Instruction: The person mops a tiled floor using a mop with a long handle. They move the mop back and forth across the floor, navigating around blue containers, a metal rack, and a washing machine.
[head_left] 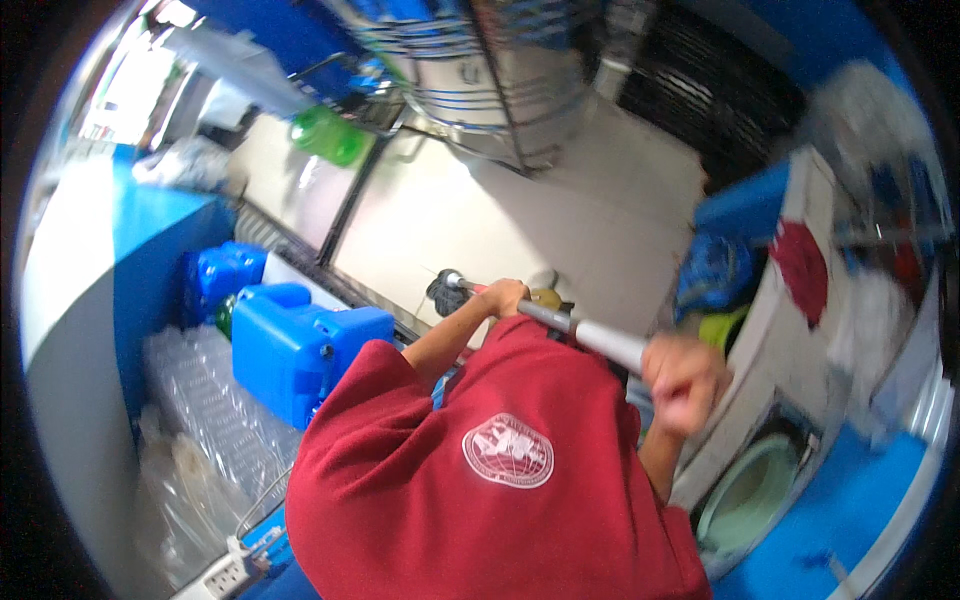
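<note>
A mop with a long grey and white handle (612,343) slants across the front of my red shirt. Its dark stringy head (446,292) rests low on the pale floor, beyond my left hand. Closed around the middle of the handle is my left hand (508,297). My right hand (686,382), a little blurred, wraps the white upper end in a fist. A short red section of the pole shows between the left hand and the mop head.
Blue plastic jugs (290,350) and clear bottles in plastic wrap (215,400) stand at the left. A green bottle (326,137) lies far left on the tiled floor (590,215). A large banded container (490,80) stands ahead. A pale green basin (750,490) sits at right.
</note>
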